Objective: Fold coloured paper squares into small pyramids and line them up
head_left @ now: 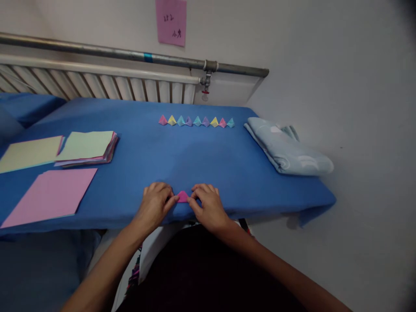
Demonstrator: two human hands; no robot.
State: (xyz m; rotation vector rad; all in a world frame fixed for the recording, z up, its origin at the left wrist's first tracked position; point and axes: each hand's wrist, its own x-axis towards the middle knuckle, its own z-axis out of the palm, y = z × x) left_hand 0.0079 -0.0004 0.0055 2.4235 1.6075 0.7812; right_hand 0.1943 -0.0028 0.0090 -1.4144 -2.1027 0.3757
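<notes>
Blue cloth [143,169] carries nine seemingly finished paper folds [197,121] beyond the left hand [156,202] and right hand [208,205], which both pinch one pink piece [183,197], apparently unfinished; leftward, sheets [86,145] lie unfolded.

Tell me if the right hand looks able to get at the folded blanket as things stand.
Probably yes: only blue sheet lies between the right hand and the folded blanket, though the hand would likely first have to leave the pink paper.
</notes>
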